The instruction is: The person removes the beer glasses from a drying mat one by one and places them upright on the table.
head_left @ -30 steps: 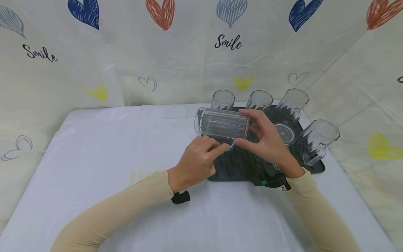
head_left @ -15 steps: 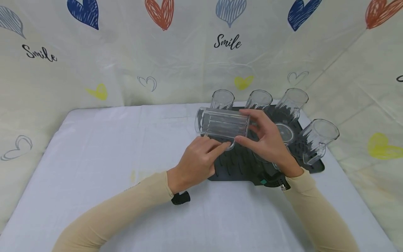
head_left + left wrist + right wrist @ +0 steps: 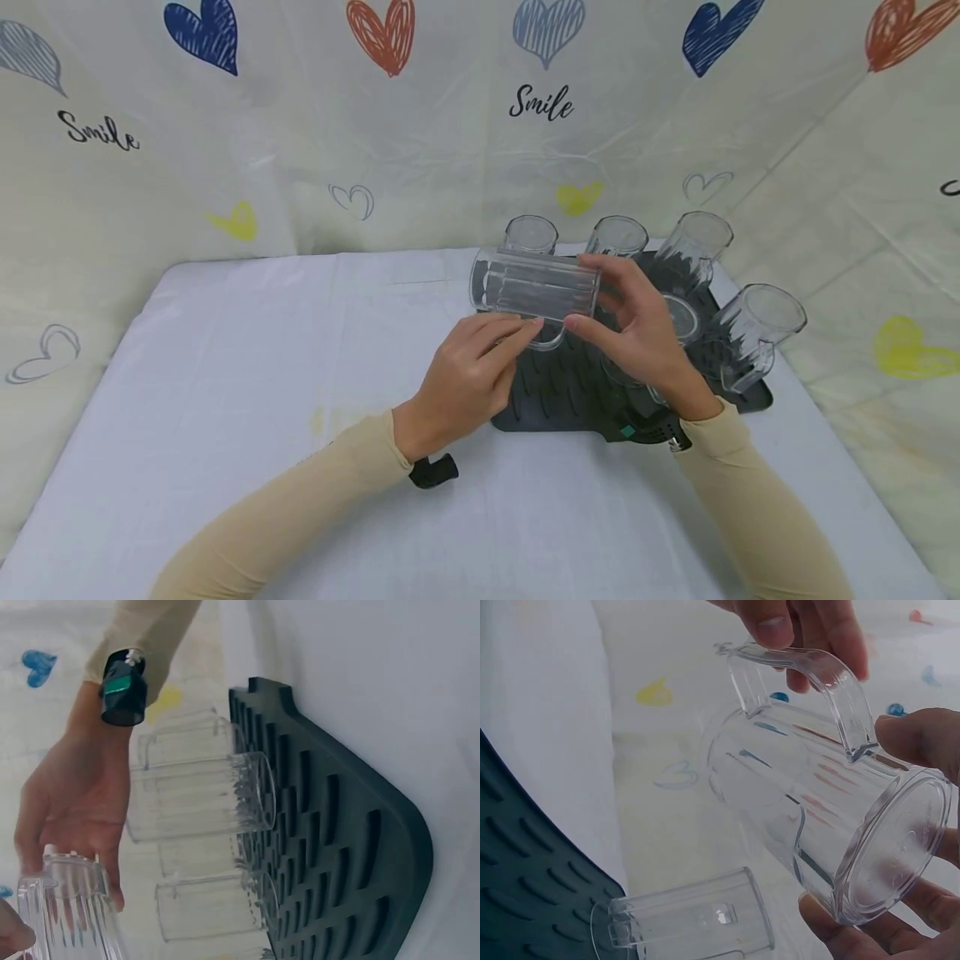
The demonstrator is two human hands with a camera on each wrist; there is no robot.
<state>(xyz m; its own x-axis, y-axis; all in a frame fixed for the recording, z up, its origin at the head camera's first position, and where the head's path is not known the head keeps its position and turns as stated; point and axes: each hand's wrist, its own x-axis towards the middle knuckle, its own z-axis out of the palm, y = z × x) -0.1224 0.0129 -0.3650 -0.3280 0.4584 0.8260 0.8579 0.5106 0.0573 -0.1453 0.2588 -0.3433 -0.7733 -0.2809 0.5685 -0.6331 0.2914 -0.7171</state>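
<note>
A clear ribbed mug lies sideways in the air above a dark drying mat, its mouth to the left and its handle toward the person. Around its base end, my right hand grips with the thumb on the near side and fingers on the far side. At the handle is my left hand; the right wrist view shows its thumb against the handle's outer bar and fingertips behind it. Only the mug's base end and part of a left finger show in the left wrist view.
Several clear mugs stand on the dark ridged mat, among them one at the right edge and one at the back. A white cloth covers the table. A printed curtain hangs behind.
The mug has shifted slightly right and up in both hands. My left fingers look straighter and have slid along the handle, so more of the handle's loop shows. The standing mugs have not moved.
</note>
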